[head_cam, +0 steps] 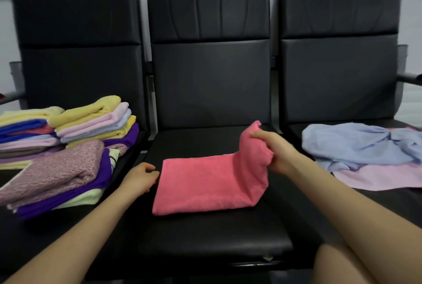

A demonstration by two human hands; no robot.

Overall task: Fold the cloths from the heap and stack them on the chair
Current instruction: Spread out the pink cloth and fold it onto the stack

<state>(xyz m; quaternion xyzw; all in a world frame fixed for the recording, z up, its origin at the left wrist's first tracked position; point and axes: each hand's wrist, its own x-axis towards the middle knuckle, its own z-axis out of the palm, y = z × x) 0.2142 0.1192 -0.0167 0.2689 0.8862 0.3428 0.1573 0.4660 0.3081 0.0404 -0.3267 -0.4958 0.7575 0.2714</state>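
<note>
While lying across the black padded seat of the middle chair (212, 233), the coral-pink terry cloth (205, 183) is showing as a long folded strip, flat over its left and middle parts and rising at its right end into a soft upright flap. The right hand (274, 153) is gripping that raised end, thumb on the near face and the other fingers curled round the far side, bunching the fabric into a rounded tip above the knuckles. The left hand (139, 178) is resting at the left short edge of the strip, its fingers loosely bent and pointing right, the tips touching or just meeting the cloth edge; whether they are pinching it cannot be told. Both bare forearms are reaching in from the near corners. On the left chair (77, 55) folded cloths are sitting in stacks: a far stack of yellow, pink, pale blue and purple pieces (96, 121), a stack at the left edge with yellow, blue and lilac layers (25, 137), and a nearer one topped by a mottled mauve cloth over purple and pale green (59, 174). On the right chair (338, 55) a crumpled pale blue cloth (358, 144) is lying over a flat lilac cloth (376, 176), well apart from the pink strip.
</note>
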